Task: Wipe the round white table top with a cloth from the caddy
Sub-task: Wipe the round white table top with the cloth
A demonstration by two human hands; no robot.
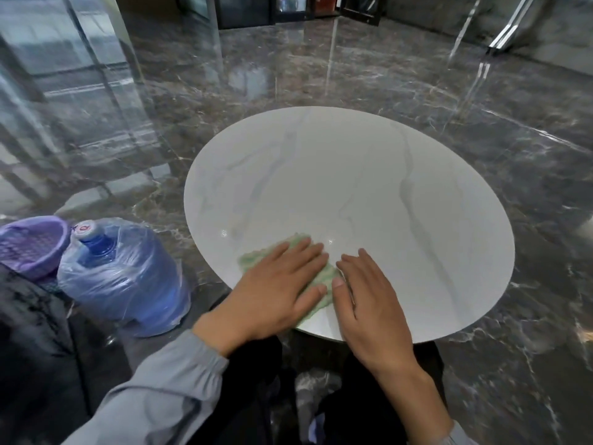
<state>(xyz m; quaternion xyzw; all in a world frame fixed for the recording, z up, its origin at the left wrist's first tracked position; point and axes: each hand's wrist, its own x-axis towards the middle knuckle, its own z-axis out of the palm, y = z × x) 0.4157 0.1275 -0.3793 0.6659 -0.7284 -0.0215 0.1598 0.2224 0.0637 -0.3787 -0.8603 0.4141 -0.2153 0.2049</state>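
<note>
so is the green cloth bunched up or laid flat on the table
Laid flat: the cloth lies thin against the table top under the flat left hand. Single or doubled: cannot tell.

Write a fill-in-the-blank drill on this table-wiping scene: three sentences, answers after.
1. The left hand presses flat on a ____ cloth.
2. The right hand lies on the table on the cloth's ____ side.
3. The water bottle beside the basket is wrapped in clear ____.

Missing words: green; right; plastic.
</note>
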